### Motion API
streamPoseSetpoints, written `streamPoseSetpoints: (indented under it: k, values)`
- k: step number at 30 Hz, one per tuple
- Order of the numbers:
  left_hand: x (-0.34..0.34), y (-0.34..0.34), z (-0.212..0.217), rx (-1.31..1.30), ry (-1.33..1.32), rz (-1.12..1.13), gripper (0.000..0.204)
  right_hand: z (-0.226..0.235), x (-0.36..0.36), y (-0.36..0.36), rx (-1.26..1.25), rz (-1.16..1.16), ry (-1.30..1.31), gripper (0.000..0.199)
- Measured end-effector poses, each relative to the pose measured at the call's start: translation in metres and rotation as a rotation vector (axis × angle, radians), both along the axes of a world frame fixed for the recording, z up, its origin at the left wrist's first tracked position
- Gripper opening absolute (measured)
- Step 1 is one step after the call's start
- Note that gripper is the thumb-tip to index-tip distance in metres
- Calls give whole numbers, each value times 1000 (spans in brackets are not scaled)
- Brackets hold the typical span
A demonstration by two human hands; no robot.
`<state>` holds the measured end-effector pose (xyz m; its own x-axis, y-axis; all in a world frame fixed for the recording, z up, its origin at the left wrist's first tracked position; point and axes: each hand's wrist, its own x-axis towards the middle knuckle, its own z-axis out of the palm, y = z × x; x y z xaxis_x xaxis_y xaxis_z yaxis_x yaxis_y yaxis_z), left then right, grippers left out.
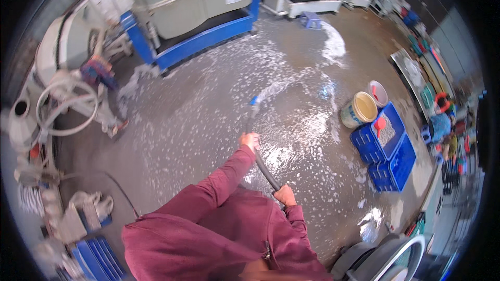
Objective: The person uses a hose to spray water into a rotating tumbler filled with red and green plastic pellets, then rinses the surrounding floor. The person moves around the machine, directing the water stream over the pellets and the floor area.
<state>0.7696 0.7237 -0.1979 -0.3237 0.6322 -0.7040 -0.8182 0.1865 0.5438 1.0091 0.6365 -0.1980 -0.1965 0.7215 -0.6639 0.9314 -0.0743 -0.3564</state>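
A thick grey hose [267, 173] runs between my two hands and out over the floor. My left hand [250, 140] is closed round it near its front, with the arm stretched forward. Lower and to the right, my right hand [285, 195] grips the same hose close to my body. Beyond my left hand the hose ends in a blue tip [254, 100]. White spray or foam spreads from there across the wet floor [208, 104]. The hose's rear part is hidden behind my right arm and body.
Blue crates [401, 164] stand on the right, beside a pale bucket [359, 110] and a white tub [378, 92]. A large machine on a blue frame [208, 39] stands ahead. A machine with a handwheel [67, 106] is at left. A small purple stool [311, 20] sits far off.
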Motion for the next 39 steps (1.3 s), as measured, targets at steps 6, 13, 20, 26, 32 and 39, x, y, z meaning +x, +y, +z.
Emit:
streamPoseSetpoints:
  k: [6,13,20,26,32,39]
  values:
    - [-42,-151,-10,-71,-23,581,19,-10,-29,-24,-57,460,40,32]
    - [-89,-244,40,-76,105,914,21,33,-90,-61,-52,656,118,29]
    - [-155,-296,52,33,154,979,27,35,-170,-99,-97,718,42,30]
    - [-257,-315,43,54,86,893,25,22,-267,-136,-69,640,-26,33]
    - [-351,-347,12,48,35,758,23,32,-359,-188,-57,551,-143,32]
    - [-416,-341,-30,-52,-124,346,23,58,-401,-239,-169,332,-141,33]
